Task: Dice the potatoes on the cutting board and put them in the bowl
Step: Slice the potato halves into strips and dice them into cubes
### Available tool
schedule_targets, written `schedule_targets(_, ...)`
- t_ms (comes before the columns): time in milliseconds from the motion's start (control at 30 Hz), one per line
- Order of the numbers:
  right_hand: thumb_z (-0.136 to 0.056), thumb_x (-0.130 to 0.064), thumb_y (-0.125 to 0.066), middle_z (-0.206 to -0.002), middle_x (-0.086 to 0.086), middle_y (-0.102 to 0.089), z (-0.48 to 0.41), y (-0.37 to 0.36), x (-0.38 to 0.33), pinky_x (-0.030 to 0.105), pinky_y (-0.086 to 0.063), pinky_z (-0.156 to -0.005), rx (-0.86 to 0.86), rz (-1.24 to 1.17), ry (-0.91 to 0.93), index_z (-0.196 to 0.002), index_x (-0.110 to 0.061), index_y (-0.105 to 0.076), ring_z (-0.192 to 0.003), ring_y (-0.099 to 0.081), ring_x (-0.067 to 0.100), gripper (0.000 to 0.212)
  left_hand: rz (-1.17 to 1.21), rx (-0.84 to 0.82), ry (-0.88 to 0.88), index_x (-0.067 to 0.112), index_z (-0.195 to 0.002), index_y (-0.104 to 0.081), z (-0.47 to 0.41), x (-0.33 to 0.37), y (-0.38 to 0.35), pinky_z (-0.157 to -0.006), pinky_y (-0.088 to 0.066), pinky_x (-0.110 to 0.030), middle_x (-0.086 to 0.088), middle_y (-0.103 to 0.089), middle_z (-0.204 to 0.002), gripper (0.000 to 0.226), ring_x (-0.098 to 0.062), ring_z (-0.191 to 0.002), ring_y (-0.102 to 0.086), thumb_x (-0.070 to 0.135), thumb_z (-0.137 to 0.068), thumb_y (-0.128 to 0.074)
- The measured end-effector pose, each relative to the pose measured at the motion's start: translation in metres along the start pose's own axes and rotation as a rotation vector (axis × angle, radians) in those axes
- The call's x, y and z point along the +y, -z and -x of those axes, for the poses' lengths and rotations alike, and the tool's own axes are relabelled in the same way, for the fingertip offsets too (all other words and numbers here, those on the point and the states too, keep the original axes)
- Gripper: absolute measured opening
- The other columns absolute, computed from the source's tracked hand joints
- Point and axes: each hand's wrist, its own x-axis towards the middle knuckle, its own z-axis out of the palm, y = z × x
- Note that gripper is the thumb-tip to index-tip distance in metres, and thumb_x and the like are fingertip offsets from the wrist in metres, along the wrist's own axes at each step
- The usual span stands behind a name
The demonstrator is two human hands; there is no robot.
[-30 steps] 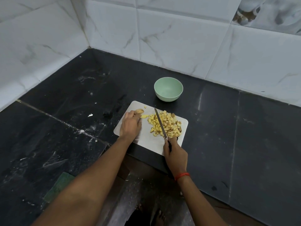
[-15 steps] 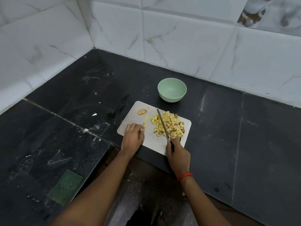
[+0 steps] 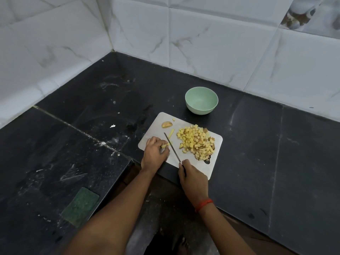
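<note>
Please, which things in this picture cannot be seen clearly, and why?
Handle of the knife: head view, hidden inside the right hand.
Most of the potato strip: head view, under fingers of the left hand.
Picture on the patterned tile: head view, blurred, cut off by the top and right edges.

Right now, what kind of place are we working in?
Most likely a home kitchen: a dark stone counter backed by white marbled wall tiles, a cutting board with diced potato, and a green scrub pad.
</note>
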Motion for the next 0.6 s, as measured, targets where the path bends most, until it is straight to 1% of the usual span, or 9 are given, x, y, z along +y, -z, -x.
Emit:
schedule_targets(67, -0.103, -0.034, -0.044, -0.060, -0.008, -0.049, -0.003, -0.004, -0.007, 0.029, -0.029, -0.040, -0.021, 0.028, -0.027, -0.087, -0.026, -0.037, -0.046, -0.042, 0.012, 0.019, 0.007, 0.004, 0.002, 0.014, -0.102, -0.074, 0.000, 0.000, 0.000, -0.080, -0.040, -0.021, 0.009, -0.049, -0.096, 0.018, -0.013, -0.102, -0.049, 0.018, -0.085, -0.072)
schedule_targets(133, -0.103, -0.033, -0.044, -0.058, -0.008, -0.047, -0.007, -0.006, -0.011, 0.028, -0.024, -0.040, -0.033, 0.063, -0.038, -0.087, -0.025, -0.036, -0.044, -0.040, 0.014, 0.019, 0.004, 0.010, 0.003, 0.014, -0.099, -0.074, 0.000, 0.001, 0.000, -0.078, -0.041, -0.022, 0.010, -0.050, -0.095, 0.016, -0.012, -0.100, -0.048, 0.018, -0.083, -0.072)
schedule_targets(233, -0.102, -0.034, -0.043, -0.059, -0.005, -0.052, -0.012, -0.007, -0.010, 0.029, -0.030, -0.040, -0.041, 0.086, -0.054, -0.089, -0.024, -0.038, -0.046, -0.049, 0.020, 0.017, 0.004, 0.023, 0.009, 0.013, -0.095, -0.073, 0.000, 0.001, -0.001, -0.077, -0.042, -0.022, 0.010, -0.051, -0.093, 0.015, -0.012, -0.098, -0.048, 0.018, -0.081, -0.074)
schedule_targets(333, -0.103, -0.036, -0.039, -0.063, -0.003, -0.055, -0.014, -0.010, -0.009, 0.031, -0.036, -0.042, -0.080, 0.110, -0.060, -0.092, -0.024, -0.039, -0.050, -0.053, 0.022, 0.016, 0.003, 0.027, 0.010, 0.013, -0.095, -0.073, 0.000, 0.001, -0.001, -0.077, -0.040, -0.020, 0.012, -0.051, -0.093, 0.015, -0.012, -0.098, -0.048, 0.019, -0.081, -0.074)
schedule_targets(433, -0.103, -0.036, -0.036, -0.066, -0.001, -0.059, -0.016, -0.011, -0.009, 0.034, -0.043, -0.044, -0.108, 0.140, -0.063, -0.095, -0.023, -0.041, -0.053, -0.057, 0.024, 0.016, 0.010, 0.023, 0.022, 0.014, -0.095, -0.073, 0.000, 0.001, -0.002, -0.077, -0.041, -0.021, 0.011, -0.052, -0.094, 0.015, -0.011, -0.098, -0.048, 0.020, -0.080, -0.074)
schedule_targets(600, -0.101, -0.034, -0.038, -0.067, 0.001, -0.061, -0.015, -0.009, -0.010, 0.035, -0.045, -0.045, -0.151, 0.154, -0.051, -0.099, -0.021, -0.042, -0.054, -0.058, 0.027, 0.013, -0.002, 0.015, 0.034, 0.013, -0.097, -0.073, -0.001, 0.001, -0.001, -0.081, -0.045, -0.026, 0.009, -0.053, -0.097, 0.017, -0.010, -0.101, -0.046, 0.019, -0.081, -0.073)
